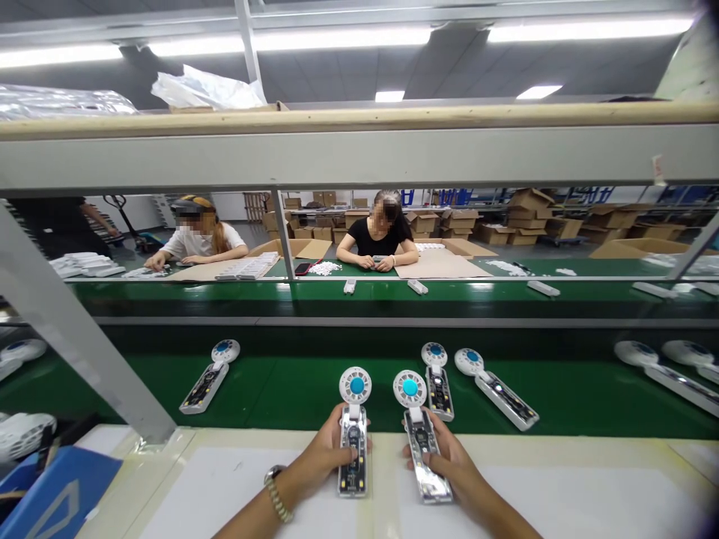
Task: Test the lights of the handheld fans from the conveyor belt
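Observation:
My left hand (pixel 324 455) is wrapped round a handheld fan (pixel 353 479), its thumb lying over the dark circuit board in the handle. My right hand (pixel 456 460) grips a second handheld fan (pixel 434 488) in the same way, tilted a little to the left. Both fans have round white heads with blue centres, which point away from me. Just beyond my right hand, a similar fan (pixel 440 393) lies on the green conveyor belt (pixel 281 382), and another fan (pixel 505 399) rests to its right. Farther left on the belt is one more fan (pixel 205 385).
White sheets (pixel 252 486) cover the near bench. A slanted grey post (pixel 84 322) stands left, above a blue box (pixel 73 494). More fans (pixel 679 382) lie at the far right. Across the belt, two people (pixel 382 236) sit working among white parts and cardboard boxes. A shelf beam (pixel 359 157) crosses overhead.

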Motion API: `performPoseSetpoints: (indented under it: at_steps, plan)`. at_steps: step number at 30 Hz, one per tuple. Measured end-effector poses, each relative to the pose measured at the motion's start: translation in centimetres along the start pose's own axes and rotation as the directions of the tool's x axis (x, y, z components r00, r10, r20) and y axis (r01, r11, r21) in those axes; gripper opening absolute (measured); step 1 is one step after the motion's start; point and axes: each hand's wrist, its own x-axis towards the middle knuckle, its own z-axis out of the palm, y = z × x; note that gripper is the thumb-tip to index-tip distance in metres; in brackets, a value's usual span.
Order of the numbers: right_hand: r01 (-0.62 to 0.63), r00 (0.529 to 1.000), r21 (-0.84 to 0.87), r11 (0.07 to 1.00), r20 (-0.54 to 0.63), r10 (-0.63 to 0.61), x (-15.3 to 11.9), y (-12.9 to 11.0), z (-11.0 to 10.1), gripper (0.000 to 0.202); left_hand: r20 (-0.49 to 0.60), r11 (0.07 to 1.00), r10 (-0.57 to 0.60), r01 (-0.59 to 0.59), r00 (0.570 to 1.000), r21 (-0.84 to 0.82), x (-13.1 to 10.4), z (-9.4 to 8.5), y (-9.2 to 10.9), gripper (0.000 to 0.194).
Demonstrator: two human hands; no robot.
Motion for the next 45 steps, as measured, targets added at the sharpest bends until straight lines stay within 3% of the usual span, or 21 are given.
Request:
performPoseSetpoints:
  at_steps: [3, 5, 7, 9, 12, 15, 17, 18, 19, 21, 23, 25, 28, 31, 34, 37, 39, 42, 45]
  plan:
    - [-0.085, 0.992, 0.067, 0.994, 0.095, 0.079, -0.1, -0.8, 0.5, 0.042, -0.022, 0.997, -0.029, 0.027, 0.999, -0.078, -0.1, 0.4, 0.3, 0.036]
    - [-0.15, 0.978, 0.103, 0.983, 0.159, 0.133, -0.2, -1.0, 0.6, 0.057, -0.026, 0.986, -0.089, 0.085, 0.996, -0.146, -0.1, 0.7, 0.6, 0.031]
    - [-0.226, 0.96, 0.097, 0.969, 0.192, 0.204, -0.1, -1.2, 0.0, 0.072, -0.037, 0.965, -0.177, 0.166, 0.984, -0.202, 0.0, 0.9, 0.8, 0.054]
    - [-0.277, 0.951, 0.026, 0.961, 0.153, 0.27, 0.1, -1.8, -1.4, 0.074, -0.091, 0.95, -0.25, 0.227, 0.964, -0.213, 0.4, 0.6, 1.1, 0.068]
    - [-0.245, 0.969, -0.14, 0.96, -0.054, 0.239, 0.8, -4.7, -4.8, 0.071, -0.295, 0.96, -0.279, 0.269, 0.914, -0.074, 1.5, -1.1, 2.2, 0.069]
    - [-0.195, 0.946, -0.37, 0.908, -0.316, 0.075, 1.8, -9.4, -9.4, 0.063, -0.507, 0.903, -0.106, 0.296, 0.855, 0.312, 2.6, -4.3, 4.7, 0.067]
    - [-0.176, 0.91, -0.623, 0.762, -0.397, -0.115, 2.6, -12.3, -12.7, 0.053, -0.563, 0.718, 0.147, 0.304, 0.813, 0.626, 3.2, -6.6, 6.7, 0.063]
    - [-0.19, 0.874, -0.744, 0.641, -0.425, -0.235, 3.0, -13.5, -14.2, 0.047, -0.58, 0.652, 0.224, 0.322, 0.783, 0.687, 3.4, -7.6, 7.7, 0.059]
    - [-0.211, 0.844, -0.784, 0.584, -0.447, -0.295, 3.4, -14.4, -15.7, 0.041, -0.583, 0.593, 0.288, 0.337, 0.759, 0.731, 3.7, -8.5, 8.5, 0.054]
    - [-0.25, 0.792, -0.824, 0.508, -0.476, -0.383, 4.0, -15.4, -17.9, 0.035, -0.577, 0.517, 0.385, 0.349, 0.72, 0.781, 4.4, -9.2, 9.7, 0.048]
    - [-0.267, 0.756, -0.836, 0.479, -0.49, -0.434, 4.5, -15.4, -18.9, 0.036, -0.523, 0.449, 0.463, 0.32, 0.715, 0.834, 5.5, -8.7, 10.0, 0.049]
    - [-0.245, 0.741, -0.86, 0.448, -0.464, -0.486, 5.1, -14.7, -18.5, 0.043, -0.444, 0.4, 0.494, 0.258, 0.748, 0.879, 6.9, -6.8, 9.3, 0.052]
    - [-0.135, 0.791, -0.894, 0.427, -0.356, -0.497, 6.3, -12.4, -15.3, 0.045, -0.351, 0.395, 0.424, 0.178, 0.835, 0.901, 9.7, -2.5, 6.7, 0.049]
    - [-0.081, 0.885, -0.871, 0.485, -0.287, -0.367, 7.7, -9.3, -11.1, 0.033, -0.346, 0.469, 0.235, 0.205, 0.909, 0.859, 12.6, 1.8, 3.3, 0.043]
    - [-0.14, 0.944, -0.789, 0.598, -0.289, -0.16, 8.4, -6.9, -7.7, 0.022, -0.383, 0.556, 0.109, 0.263, 0.917, 0.788, 14.6, 4.2, 1.0, 0.041]
    - [-0.206, 0.965, -0.638, 0.742, -0.26, 0.045, 7.9, -5.8, -5.5, 0.026, -0.366, 0.675, -0.024, 0.285, 0.93, 0.68, 14.7, 4.5, 1.1, 0.041]
    - [-0.22, 0.967, -0.506, 0.834, -0.223, 0.12, 6.9, -5.3, -4.2, 0.027, -0.309, 0.765, -0.12, 0.286, 0.943, 0.577, 13.5, 4.1, 1.8, 0.039]
    - [-0.179, 0.975, -0.315, 0.932, -0.185, 0.124, 5.2, -3.9, -2.4, 0.031, -0.235, 0.875, -0.186, 0.27, 0.954, 0.402, 10.3, 3.5, 2.3, 0.046]
    - [-0.115, 0.978, -0.164, 0.98, -0.192, 0.083, 3.8, -2.0, -0.6, 0.037, -0.223, 0.943, -0.16, 0.216, 0.962, 0.253, 6.8, 3.0, 1.2, 0.048]
